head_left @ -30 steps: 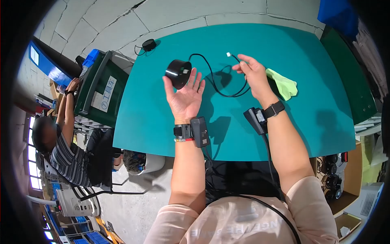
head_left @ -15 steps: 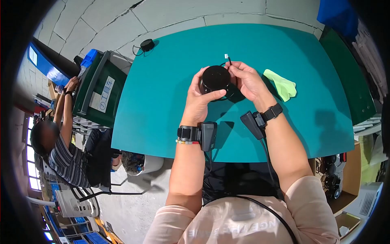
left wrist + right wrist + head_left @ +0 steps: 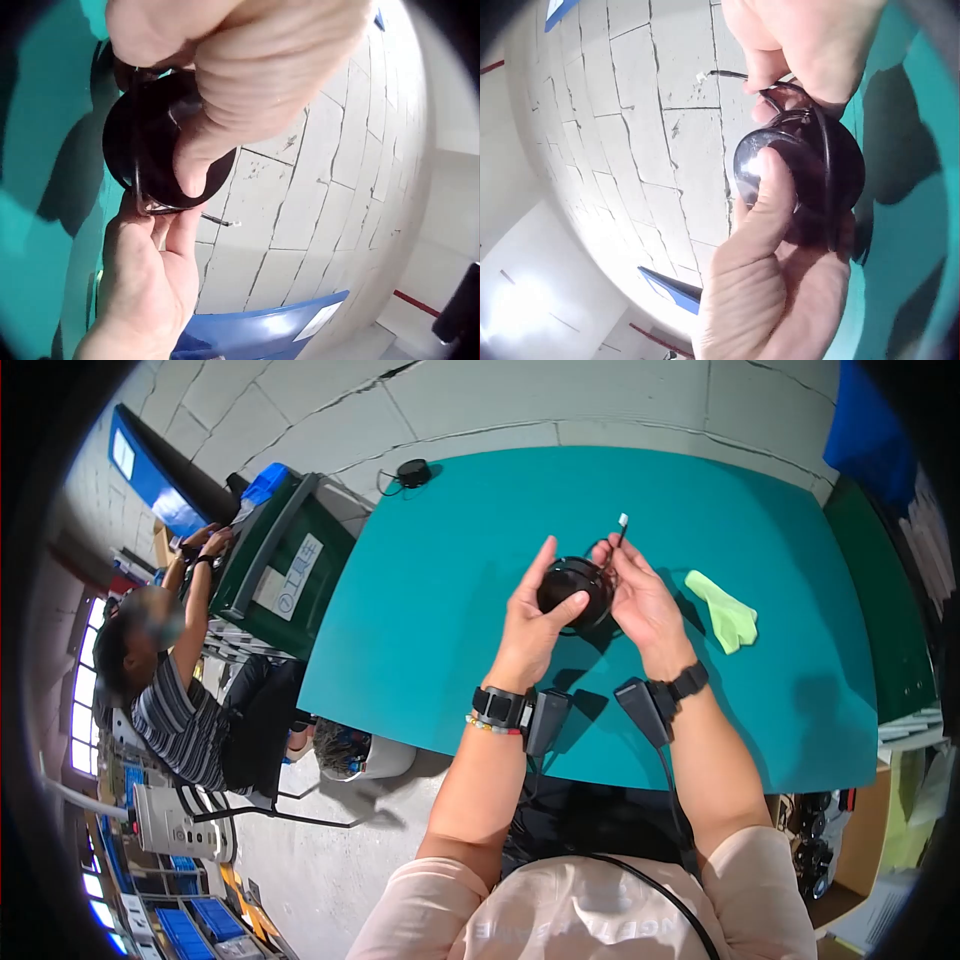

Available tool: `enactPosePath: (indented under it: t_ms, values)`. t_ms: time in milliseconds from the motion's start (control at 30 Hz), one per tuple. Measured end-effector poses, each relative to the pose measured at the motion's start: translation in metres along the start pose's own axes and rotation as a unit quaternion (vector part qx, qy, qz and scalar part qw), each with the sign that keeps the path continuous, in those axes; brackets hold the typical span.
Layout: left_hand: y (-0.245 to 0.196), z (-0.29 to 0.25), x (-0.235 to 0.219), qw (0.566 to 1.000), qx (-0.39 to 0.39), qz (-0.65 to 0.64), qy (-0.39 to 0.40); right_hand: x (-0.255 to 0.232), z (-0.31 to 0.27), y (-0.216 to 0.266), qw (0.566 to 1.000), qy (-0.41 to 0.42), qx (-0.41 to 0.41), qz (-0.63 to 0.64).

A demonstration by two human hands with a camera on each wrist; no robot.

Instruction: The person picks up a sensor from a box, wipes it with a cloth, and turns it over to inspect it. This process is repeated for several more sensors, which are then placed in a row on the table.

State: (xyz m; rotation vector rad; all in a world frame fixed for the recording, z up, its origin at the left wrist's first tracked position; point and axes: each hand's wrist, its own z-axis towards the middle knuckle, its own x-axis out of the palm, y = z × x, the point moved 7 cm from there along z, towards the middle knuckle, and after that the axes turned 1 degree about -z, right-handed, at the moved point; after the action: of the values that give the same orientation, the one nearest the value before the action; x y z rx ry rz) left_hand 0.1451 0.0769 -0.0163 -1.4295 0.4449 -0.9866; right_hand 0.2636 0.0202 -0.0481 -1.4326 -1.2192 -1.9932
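Note:
My left hand (image 3: 530,635) grips a round black cup-shaped device (image 3: 560,598) over the table, with its thumb laid across the face. Beside it my right hand (image 3: 645,605) pinches a thin black cable (image 3: 827,165) close to the device's rim. A small white connector (image 3: 623,519) on the cable's end sticks out past the right fingertips. In the right wrist view, the cable runs across the device and loops at its edge. Seen from the left wrist, the left thumb presses on the dark face (image 3: 154,142), and the right fingers meet the rim.
A light green cloth (image 3: 725,615) lies right of the hands on the teal table (image 3: 450,700). Another small black device (image 3: 412,473) with a cable sits at the far left corner. A green cart (image 3: 300,570) stands left, with a seated person (image 3: 180,710) beside it.
The left hand has brought the device from the left over to the right hand and turned it. The cable, earlier hanging in a wide loop, is now gathered close around the device. The head view has shifted.

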Motion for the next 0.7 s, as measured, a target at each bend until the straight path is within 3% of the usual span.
enactPosePath:
  t_ms: [100, 200, 333, 367, 433, 467, 500, 600, 633, 700]
  values:
    - [-0.006, 0.004, -0.004, 0.999, -0.035, -0.033, 0.008, 0.002, -0.002, 0.002, 1.0, -0.012, -0.005, -0.025]
    - [0.004, 0.008, -0.008, 0.976, -0.182, -0.101, 0.059, 0.001, -0.003, 0.003, 0.998, -0.015, -0.005, -0.054]
    - [-0.004, 0.02, -0.017, 0.974, -0.19, -0.06, 0.105, 0.006, -0.005, 0.003, 0.993, 0.007, -0.015, -0.118]
    - [-0.011, 0.025, -0.022, 0.979, -0.169, 0.012, 0.111, 0.009, -0.005, 0.004, 0.992, 0.012, -0.016, -0.121]
    - [-0.024, 0.04, -0.043, 0.979, -0.118, 0.123, 0.11, 0.012, -0.01, -0.001, 0.954, -0.004, 0.003, -0.3]
    - [-0.03, 0.052, -0.063, 0.982, -0.106, 0.138, 0.071, 0.014, -0.013, -0.002, 0.922, -0.028, -0.01, -0.387]
    - [-0.036, 0.064, -0.084, 0.983, -0.093, 0.155, 0.032, 0.01, -0.014, -0.007, 0.922, -0.025, -0.01, -0.386]
    - [-0.057, 0.11, -0.172, 0.968, -0.073, 0.203, -0.129, 0.004, -0.017, -0.011, 0.807, -0.053, -0.09, -0.582]
    - [-0.058, 0.124, -0.208, 0.959, -0.073, 0.205, -0.183, 0.007, -0.019, -0.014, 0.809, -0.051, -0.092, -0.578]
    - [-0.054, 0.144, -0.27, 0.953, -0.065, 0.149, -0.257, 0.02, -0.021, -0.011, 0.747, -0.035, -0.135, -0.65]
